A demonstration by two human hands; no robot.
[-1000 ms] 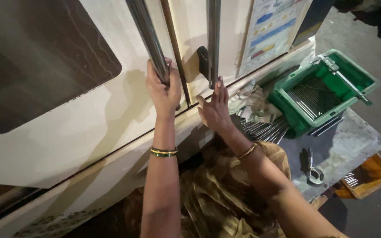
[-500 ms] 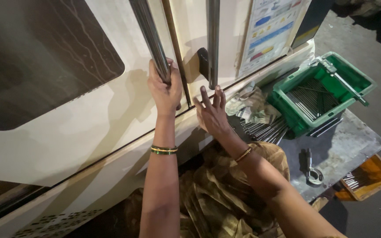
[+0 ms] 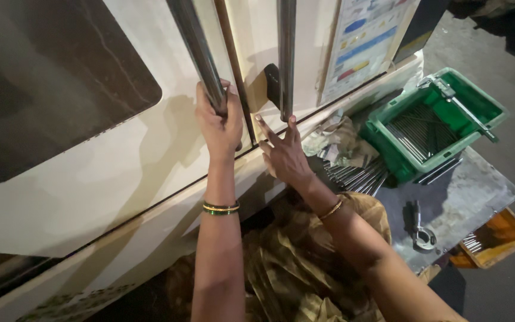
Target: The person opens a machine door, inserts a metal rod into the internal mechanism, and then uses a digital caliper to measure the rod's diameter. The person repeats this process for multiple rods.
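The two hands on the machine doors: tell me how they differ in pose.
The left hand is closed around the left door handle, while the right hand is open, fingers spread, just below the right door handle. The left sits higher than the right. Both wrists wear bangles.

A cream machine door (image 3: 120, 179) with a dark tinted window (image 3: 49, 83) carries silver steel handles (image 3: 201, 53). Gold-and-green bangles (image 3: 221, 208) ring one wrist, a gold bangle (image 3: 331, 209) the other. Below, an olive-and-tan patterned garment (image 3: 293, 268). On the mottled grey worktop (image 3: 472, 197), a bright green crate (image 3: 436, 119) holds grey metal rods (image 3: 415, 128); an orange tray (image 3: 496, 238) sits beyond.
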